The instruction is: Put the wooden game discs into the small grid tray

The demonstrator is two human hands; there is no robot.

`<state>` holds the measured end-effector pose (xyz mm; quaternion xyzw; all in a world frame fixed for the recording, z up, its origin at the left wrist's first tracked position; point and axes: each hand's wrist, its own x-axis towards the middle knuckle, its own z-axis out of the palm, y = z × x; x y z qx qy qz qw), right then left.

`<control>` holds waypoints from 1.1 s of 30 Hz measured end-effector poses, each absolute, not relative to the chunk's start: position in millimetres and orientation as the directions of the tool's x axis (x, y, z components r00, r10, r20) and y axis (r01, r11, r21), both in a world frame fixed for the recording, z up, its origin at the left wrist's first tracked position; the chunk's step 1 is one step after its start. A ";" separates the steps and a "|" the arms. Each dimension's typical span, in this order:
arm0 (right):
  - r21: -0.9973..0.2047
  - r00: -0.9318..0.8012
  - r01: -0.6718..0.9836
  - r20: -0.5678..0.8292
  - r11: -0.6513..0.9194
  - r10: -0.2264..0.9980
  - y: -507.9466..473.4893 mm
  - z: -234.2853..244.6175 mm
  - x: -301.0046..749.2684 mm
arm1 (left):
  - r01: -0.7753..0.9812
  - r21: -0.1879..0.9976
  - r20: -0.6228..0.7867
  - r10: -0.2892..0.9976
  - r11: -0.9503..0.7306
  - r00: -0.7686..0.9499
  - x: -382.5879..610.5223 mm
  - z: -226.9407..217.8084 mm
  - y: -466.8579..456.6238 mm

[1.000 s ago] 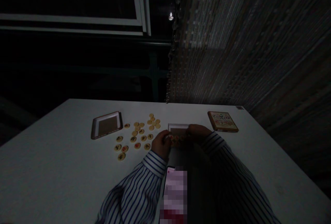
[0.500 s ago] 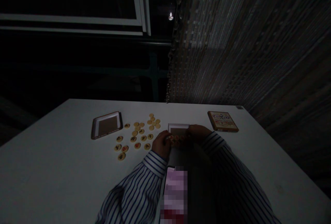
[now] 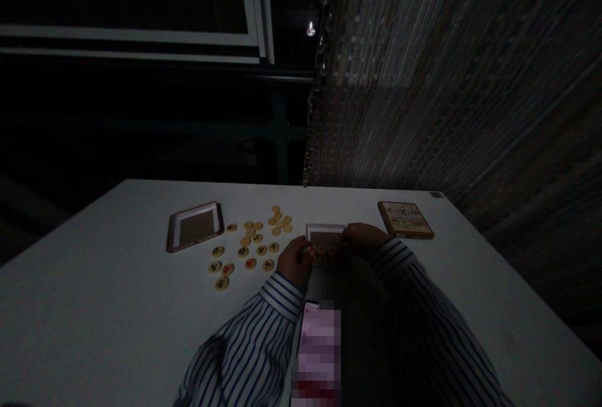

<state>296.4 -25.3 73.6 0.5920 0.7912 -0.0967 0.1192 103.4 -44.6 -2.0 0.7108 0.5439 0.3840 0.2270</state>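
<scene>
Dim light; white table, far edge and both far corners in view. Open box on the table, right of its middle, some way in from the far edge. Far part of the box floor bare and brownish; a row of round pieces, some red-lettered, across its nearer part, with more in shadow closer in.

Left hand at the box's left side, fingers curled in by the end of the row. Whether it pinches the wall or a piece, cannot tell. Right hand at the box's right side, back of the hand up, fingertips lost in shade; spread or closed, cannot tell. Both wrists in striped cuffs.

Loose discs scattered left of the left hand: those toward the far edge mostly show plain faces, those farther in show black characters, two of them red. Some touch or overlap, others lie apart. Tray beyond them toward the far left corner, hollow side up. Closed case with a printed top toward the far right corner, well apart from the right hand. Small dark label right at that corner. Phone between the forearms, screen blurred out. Strand curtain hangs behind the far edge.
</scene>
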 end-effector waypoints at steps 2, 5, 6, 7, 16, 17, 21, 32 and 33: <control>-0.020 -0.264 0.962 -0.316 0.272 0.911 -25.6 74.4 297.0 | 0.599 0.739 0.305 0.946 -0.309 0.111 103.5 -1.6 -44.7; -0.023 -0.272 0.959 -0.342 0.281 0.899 -25.5 75.3 295.6 | 0.600 0.732 0.320 0.940 -0.322 0.114 103.1 -2.1 -44.8; -0.022 -0.271 0.959 -0.350 0.281 0.897 -25.4 75.4 294.8 | 0.602 0.728 0.324 0.939 -0.328 0.119 102.9 -2.4 -44.8; -0.022 -0.268 0.960 -0.360 0.279 0.894 -25.2 75.5 294.2 | 0.603 0.726 0.325 0.938 -0.330 0.122 102.7 -2.6 -44.8; -0.036 -0.266 0.961 -0.397 0.275 0.878 -24.6 73.7 293.8 | 0.595 0.730 0.331 0.935 -0.337 0.124 102.4 -3.0 -44.9; -0.033 -0.263 0.962 -0.398 0.272 0.879 -24.6 73.5 293.8 | 0.595 0.731 0.327 0.937 -0.334 0.124 102.5 -3.1 -44.9; -0.023 -0.261 0.961 -0.396 0.275 0.880 -25.2 74.0 293.3 | 0.592 0.737 0.322 0.939 -0.327 0.118 102.9 -3.7 -44.8; -0.028 -0.249 0.966 -0.394 0.259 0.885 -25.7 72.7 293.0 | 0.584 0.739 0.328 0.937 -0.335 0.122 102.7 -5.5 -44.5; -0.028 -0.250 0.965 -0.389 0.260 0.887 -25.7 72.0 293.3 | 0.585 0.739 0.329 0.937 -0.335 0.121 102.8 -5.6 -44.7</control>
